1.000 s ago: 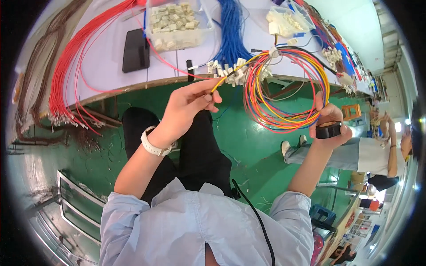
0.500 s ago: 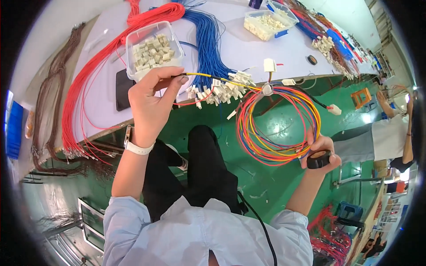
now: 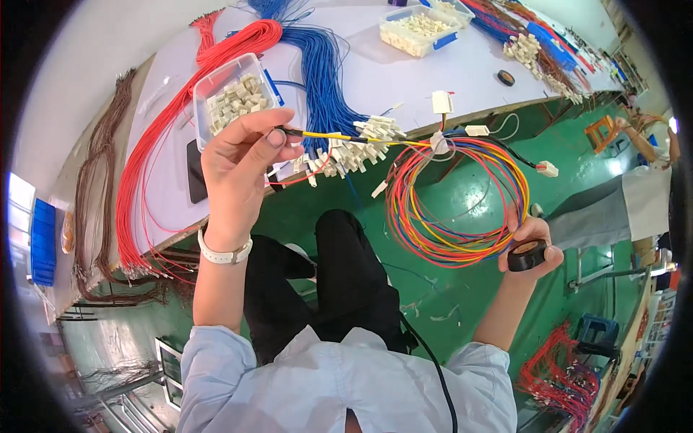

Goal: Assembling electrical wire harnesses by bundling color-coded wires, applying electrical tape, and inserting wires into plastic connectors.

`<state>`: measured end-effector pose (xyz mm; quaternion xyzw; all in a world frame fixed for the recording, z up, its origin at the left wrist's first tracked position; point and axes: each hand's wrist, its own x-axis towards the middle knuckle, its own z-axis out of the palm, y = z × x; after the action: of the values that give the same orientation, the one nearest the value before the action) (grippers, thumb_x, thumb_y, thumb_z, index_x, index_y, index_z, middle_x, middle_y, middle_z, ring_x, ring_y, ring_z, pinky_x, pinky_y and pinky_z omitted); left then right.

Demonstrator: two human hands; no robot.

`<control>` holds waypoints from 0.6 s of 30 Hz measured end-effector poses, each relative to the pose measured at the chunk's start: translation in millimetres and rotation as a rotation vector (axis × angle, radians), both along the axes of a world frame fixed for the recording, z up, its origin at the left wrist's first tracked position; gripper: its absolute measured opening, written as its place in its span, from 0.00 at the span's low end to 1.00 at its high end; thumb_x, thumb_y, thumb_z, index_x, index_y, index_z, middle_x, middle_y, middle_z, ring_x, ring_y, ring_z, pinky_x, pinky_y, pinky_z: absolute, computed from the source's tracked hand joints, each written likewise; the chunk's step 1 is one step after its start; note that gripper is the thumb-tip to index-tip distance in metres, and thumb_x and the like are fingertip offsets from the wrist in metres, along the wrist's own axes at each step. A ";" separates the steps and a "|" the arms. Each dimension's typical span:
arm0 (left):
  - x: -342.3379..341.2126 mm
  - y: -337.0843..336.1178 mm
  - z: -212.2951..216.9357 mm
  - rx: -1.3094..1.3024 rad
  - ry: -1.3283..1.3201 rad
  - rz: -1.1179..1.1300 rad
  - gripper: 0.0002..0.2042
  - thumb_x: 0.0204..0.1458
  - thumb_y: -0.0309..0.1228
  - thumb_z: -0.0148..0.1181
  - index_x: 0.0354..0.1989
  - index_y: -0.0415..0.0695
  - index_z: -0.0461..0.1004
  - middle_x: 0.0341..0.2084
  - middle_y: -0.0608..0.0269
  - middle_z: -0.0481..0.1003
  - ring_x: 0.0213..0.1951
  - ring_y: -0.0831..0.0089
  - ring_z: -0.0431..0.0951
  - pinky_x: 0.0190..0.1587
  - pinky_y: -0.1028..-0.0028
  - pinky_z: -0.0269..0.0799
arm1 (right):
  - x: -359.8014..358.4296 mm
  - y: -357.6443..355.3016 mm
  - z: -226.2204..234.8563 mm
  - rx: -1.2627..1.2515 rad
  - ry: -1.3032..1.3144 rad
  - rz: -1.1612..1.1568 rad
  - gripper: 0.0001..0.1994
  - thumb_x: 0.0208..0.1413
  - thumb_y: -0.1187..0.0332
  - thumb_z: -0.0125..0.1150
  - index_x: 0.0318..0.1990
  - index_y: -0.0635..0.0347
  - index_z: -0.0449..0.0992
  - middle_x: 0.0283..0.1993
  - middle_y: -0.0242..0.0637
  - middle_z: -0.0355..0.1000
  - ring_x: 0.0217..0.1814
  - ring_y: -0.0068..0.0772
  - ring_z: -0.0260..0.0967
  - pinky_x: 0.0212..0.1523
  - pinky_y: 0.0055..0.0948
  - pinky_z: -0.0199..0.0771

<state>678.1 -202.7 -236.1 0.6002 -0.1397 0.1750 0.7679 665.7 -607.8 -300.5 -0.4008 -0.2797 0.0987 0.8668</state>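
Note:
In the middle right hangs a coiled wire harness [image 3: 409, 230] of red, yellow and blue wires, with white connectors on short leads along its top. My right hand [image 3: 529, 249] grips the coil's lower right side and also holds a roll of black tape [image 3: 526, 255]. My left hand [image 3: 242, 169] pinches the black-covered end of a yellow wire [image 3: 317, 135]. That wire stretches from the pinch to the top of the coil and has black bands on it. A white tie [image 3: 439, 143] gathers the wires there. Both hands are raised in front of the table edge.
On the white table [image 3: 354, 68] lie a blue wire bundle [image 3: 321, 79] with white connectors, a red bundle [image 3: 155, 130], brown wires [image 3: 97, 166], and clear boxes of white connectors [image 3: 238, 101] [image 3: 415, 36]. Another tape roll [image 3: 506, 77] rests there. A person [image 3: 635, 202] stands at right.
The view has shifted a little, so the table things appear slightly left. My left thumb has turned over the wire end. Both hands keep their holds.

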 end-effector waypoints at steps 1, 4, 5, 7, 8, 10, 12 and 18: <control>0.0 -0.9 1.2 -0.055 0.005 -0.057 0.10 0.55 0.20 0.57 0.46 0.32 0.75 0.35 0.54 0.79 0.37 0.72 0.81 0.42 0.75 0.80 | 0.4 -0.9 -1.1 0.003 -0.008 0.002 0.30 0.43 0.50 0.61 0.38 0.77 0.75 0.42 0.50 0.59 0.18 0.43 0.71 0.15 0.28 0.78; -4.6 -5.7 4.7 -0.059 0.009 -0.060 0.10 0.55 0.20 0.58 0.45 0.31 0.75 0.35 0.54 0.79 0.36 0.72 0.81 0.41 0.75 0.80 | -1.5 -4.6 -3.5 0.021 0.018 -0.004 0.30 0.43 0.50 0.61 0.39 0.78 0.75 0.43 0.51 0.59 0.18 0.43 0.71 0.17 0.28 0.80; -6.8 -8.0 6.2 -0.058 0.009 -0.059 0.10 0.55 0.20 0.58 0.45 0.31 0.75 0.35 0.54 0.79 0.36 0.72 0.81 0.41 0.75 0.80 | -2.2 -6.1 -3.4 0.023 0.019 -0.003 0.30 0.43 0.50 0.61 0.39 0.78 0.75 0.43 0.51 0.59 0.18 0.43 0.71 0.17 0.28 0.80; -9.4 -9.7 5.4 -0.030 -0.028 -0.004 0.08 0.55 0.19 0.57 0.43 0.32 0.75 0.35 0.54 0.78 0.36 0.72 0.81 0.41 0.76 0.79 | -0.4 -5.7 -3.8 0.017 0.011 -0.002 0.30 0.43 0.50 0.61 0.39 0.78 0.74 0.43 0.51 0.58 0.18 0.44 0.72 0.18 0.28 0.82; -9.8 -9.7 4.8 -0.031 -0.024 0.001 0.08 0.55 0.19 0.57 0.43 0.32 0.75 0.35 0.54 0.78 0.36 0.72 0.81 0.41 0.76 0.79 | 1.0 -4.9 -3.4 0.016 0.015 0.003 0.30 0.43 0.50 0.61 0.39 0.78 0.74 0.43 0.51 0.58 0.18 0.44 0.72 0.18 0.28 0.82; -12.6 -12.3 4.6 0.018 -0.056 0.032 0.07 0.55 0.18 0.57 0.41 0.32 0.75 0.35 0.55 0.78 0.36 0.73 0.81 0.41 0.77 0.79 | 0.1 -5.8 -1.7 0.013 -0.058 0.040 0.26 0.48 0.53 0.58 0.42 0.73 0.72 0.45 0.48 0.56 0.15 0.41 0.70 0.20 0.30 0.75; -12.2 -13.9 3.5 0.020 -0.051 0.045 0.07 0.54 0.18 0.57 0.41 0.32 0.75 0.36 0.55 0.78 0.36 0.74 0.80 0.41 0.77 0.78 | 0.5 -6.7 -2.5 0.021 -0.063 0.037 0.26 0.49 0.53 0.57 0.43 0.73 0.72 0.45 0.47 0.56 0.15 0.41 0.70 0.21 0.30 0.75; -4.7 -22.0 3.7 0.068 -0.045 0.091 0.07 0.52 0.15 0.57 0.39 0.33 0.75 0.33 0.59 0.78 0.34 0.77 0.78 0.42 0.78 0.76 | -2.9 -10.6 -1.7 0.040 -0.087 0.021 0.27 0.49 0.53 0.57 0.45 0.73 0.72 0.46 0.47 0.56 0.15 0.42 0.69 0.21 0.30 0.73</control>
<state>673.4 -224.7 -232.4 0.6274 -0.1356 0.2184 0.7350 662.8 -618.4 -302.2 -0.3842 -0.3233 0.0845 0.8607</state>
